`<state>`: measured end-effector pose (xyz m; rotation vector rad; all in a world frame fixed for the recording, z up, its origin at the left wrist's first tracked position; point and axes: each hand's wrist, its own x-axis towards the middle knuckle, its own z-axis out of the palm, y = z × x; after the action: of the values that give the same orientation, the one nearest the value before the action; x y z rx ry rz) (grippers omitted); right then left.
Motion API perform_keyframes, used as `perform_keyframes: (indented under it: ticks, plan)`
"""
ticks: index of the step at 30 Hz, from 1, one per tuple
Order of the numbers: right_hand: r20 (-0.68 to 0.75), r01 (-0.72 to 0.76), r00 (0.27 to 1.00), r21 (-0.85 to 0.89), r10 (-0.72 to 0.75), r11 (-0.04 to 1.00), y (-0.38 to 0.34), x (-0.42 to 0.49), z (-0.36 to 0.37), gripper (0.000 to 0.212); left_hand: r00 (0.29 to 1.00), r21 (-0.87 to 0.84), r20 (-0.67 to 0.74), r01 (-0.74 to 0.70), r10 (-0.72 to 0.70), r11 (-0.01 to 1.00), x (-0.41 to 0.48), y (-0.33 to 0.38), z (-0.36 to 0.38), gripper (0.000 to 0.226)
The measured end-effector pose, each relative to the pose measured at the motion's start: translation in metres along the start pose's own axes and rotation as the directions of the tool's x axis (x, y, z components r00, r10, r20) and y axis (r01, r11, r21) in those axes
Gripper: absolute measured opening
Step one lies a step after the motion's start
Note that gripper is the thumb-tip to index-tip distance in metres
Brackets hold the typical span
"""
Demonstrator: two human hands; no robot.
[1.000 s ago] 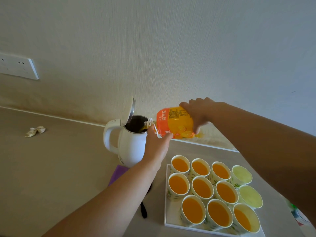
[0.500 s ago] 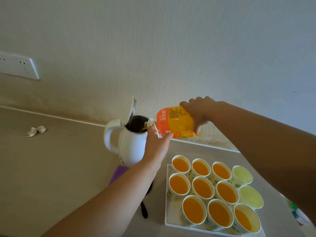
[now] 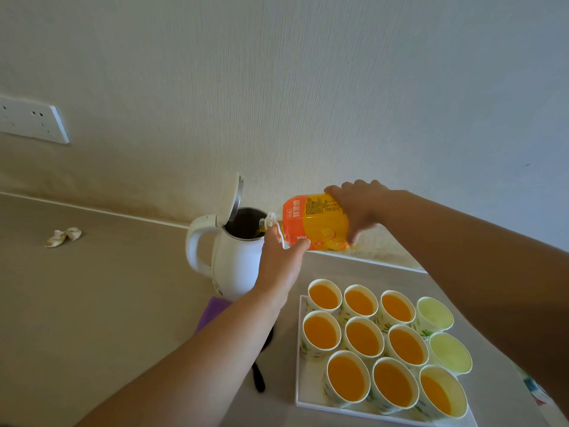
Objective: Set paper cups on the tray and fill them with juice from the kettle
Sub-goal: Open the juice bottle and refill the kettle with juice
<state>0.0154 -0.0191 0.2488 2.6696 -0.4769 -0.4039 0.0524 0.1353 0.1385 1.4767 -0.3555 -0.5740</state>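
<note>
An orange juice pouch (image 3: 314, 224) is held sideways, its spout over the mouth of a white kettle (image 3: 235, 260) whose lid stands up. A thin orange stream runs from the spout into the kettle. My right hand (image 3: 357, 208) grips the pouch's far end from above. My left hand (image 3: 281, 263) holds its underside near the spout. Below, a white tray (image 3: 300, 377) carries several paper cups (image 3: 357, 337); most hold orange juice, and two on the right side (image 3: 434, 314) are empty.
The kettle stands near the wall on a beige counter, with a purple cloth (image 3: 211, 312) and a black cord (image 3: 258, 377) at its base. A crumpled scrap (image 3: 63, 237) lies at the left. A wall socket (image 3: 30, 123) is at upper left.
Almost nothing differs: both hands keep the pouch tipped over the kettle in the same pose, with only a slight shift of the view.
</note>
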Motion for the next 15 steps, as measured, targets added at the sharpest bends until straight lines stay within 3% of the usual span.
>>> perform_keyframes:
  ticks: [3, 9, 15]
  plan:
    - [0.000, -0.002, 1.000, 0.065, 0.002, 0.998, 0.002, 0.001, 0.006, 0.114, 1.000, 0.015, 0.011, -0.001, 0.001, 1.000, -0.001, -0.001, -0.001, 0.049]
    - [-0.008, -0.004, 1.000, 0.245, 0.006, 0.970, 0.007, -0.001, 0.020, 0.118, 0.995, 0.071, -0.008, -0.100, 0.101, 0.992, -0.008, 0.000, -0.003, 0.040]
    - [-0.034, 0.030, 0.999, 0.489, -0.015, 0.872, 0.017, -0.005, 0.028, 0.112, 0.966, 0.214, -0.012, -0.248, 0.256, 0.945, -0.027, 0.006, -0.008, 0.034]
